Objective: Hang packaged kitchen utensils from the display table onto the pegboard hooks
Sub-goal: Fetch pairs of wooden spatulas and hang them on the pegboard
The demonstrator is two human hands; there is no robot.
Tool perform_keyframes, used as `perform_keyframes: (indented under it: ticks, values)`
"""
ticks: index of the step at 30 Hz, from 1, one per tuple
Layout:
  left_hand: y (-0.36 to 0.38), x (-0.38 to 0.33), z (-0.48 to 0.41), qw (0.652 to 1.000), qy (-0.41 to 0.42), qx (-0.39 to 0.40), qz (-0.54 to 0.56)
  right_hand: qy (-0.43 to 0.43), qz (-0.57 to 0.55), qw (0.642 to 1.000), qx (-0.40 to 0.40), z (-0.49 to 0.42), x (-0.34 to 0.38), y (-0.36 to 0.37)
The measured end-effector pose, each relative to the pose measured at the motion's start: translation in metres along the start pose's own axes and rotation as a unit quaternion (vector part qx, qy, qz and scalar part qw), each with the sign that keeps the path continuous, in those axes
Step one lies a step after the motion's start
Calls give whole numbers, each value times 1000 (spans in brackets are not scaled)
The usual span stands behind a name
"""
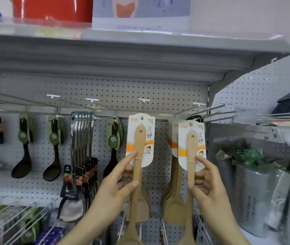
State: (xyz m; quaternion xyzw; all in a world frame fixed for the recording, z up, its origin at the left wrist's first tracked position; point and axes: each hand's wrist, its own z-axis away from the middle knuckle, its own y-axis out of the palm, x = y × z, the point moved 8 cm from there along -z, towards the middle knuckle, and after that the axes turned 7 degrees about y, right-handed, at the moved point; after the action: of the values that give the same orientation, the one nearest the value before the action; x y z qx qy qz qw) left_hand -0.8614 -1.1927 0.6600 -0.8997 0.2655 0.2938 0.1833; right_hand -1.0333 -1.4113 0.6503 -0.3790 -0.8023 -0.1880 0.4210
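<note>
Nearest, the left hand [116, 188] is pinching a pale wooden spatula [139, 138] on a white-and-orange card; the right hand [209, 184] is pinching a second matching spatula [192, 144], before the grey pegboard [105, 89].

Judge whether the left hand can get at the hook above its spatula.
Probably yes: the left hand holds its spatula with the card just below the hook, nothing shows between them, and the right hand, holding a second spatula, is aside.

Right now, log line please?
left hand: grips left spatula | right hand: grips right spatula | both held up at pegboard | hooked: cannot tell
</note>
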Motion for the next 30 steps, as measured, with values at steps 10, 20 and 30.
perform_keyframes:
  ticks: [10, 20, 30]
  values:
    - [-1, 9, -10, 1000, 2, -4, -2, 2, 6, 1000, -9, -9, -11, 5]
    - [4, 37, -28, 1000, 3, 6, -13, -21, 29, 999, -1, -30, -27, 9]
    - [5, 78, -61, 999, 6, 6, -54, -16, 92, 996, 7, -68, -47, 24]
